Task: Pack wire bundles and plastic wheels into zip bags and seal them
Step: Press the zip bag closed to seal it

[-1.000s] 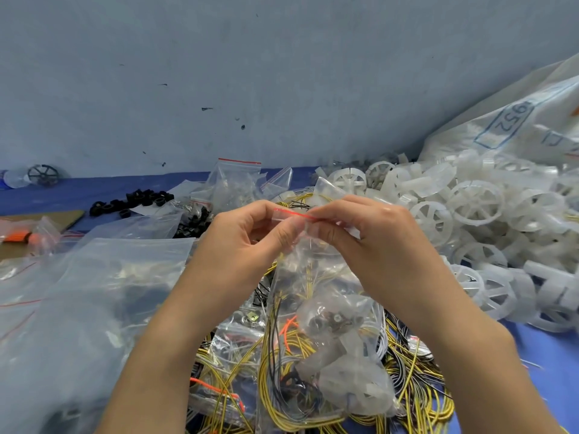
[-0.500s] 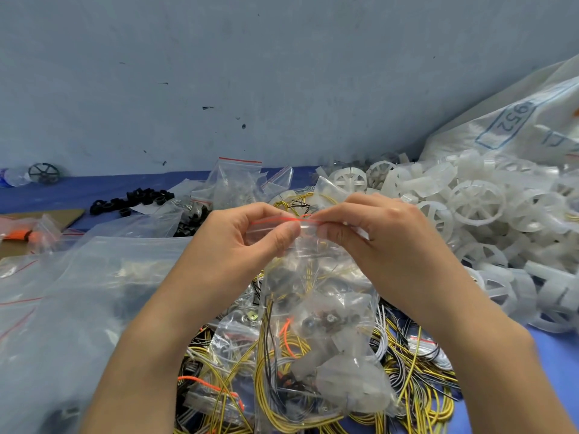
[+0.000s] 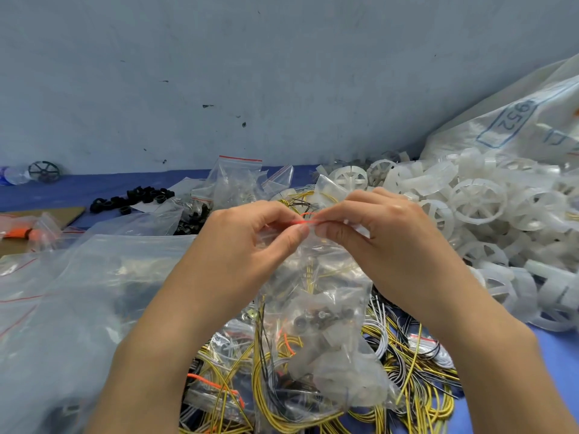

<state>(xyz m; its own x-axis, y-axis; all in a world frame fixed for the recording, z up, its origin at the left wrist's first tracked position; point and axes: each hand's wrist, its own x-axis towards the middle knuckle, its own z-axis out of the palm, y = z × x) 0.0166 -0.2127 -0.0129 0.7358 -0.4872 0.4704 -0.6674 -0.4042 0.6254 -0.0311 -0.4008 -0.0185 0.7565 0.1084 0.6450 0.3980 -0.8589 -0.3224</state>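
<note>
Now | left grip (image 3: 250, 245) and right grip (image 3: 385, 242) both pinch zip bag (image 3: 326, 324) at its red top edge (image 3: 302, 222) | bag held over loose wire pile (image 3: 416, 371) | white wheels (image 3: 479, 202) crowd right, clear bags (image 3: 78, 292) left.

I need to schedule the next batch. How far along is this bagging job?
Done: the zip bag already holds yellow wires and a white wheel. In hand: the left hand and right hand pinch its red-lined top, pressing the seal. Left: a pile of loose wheels and many wire bundles lie unpacked.
</note>
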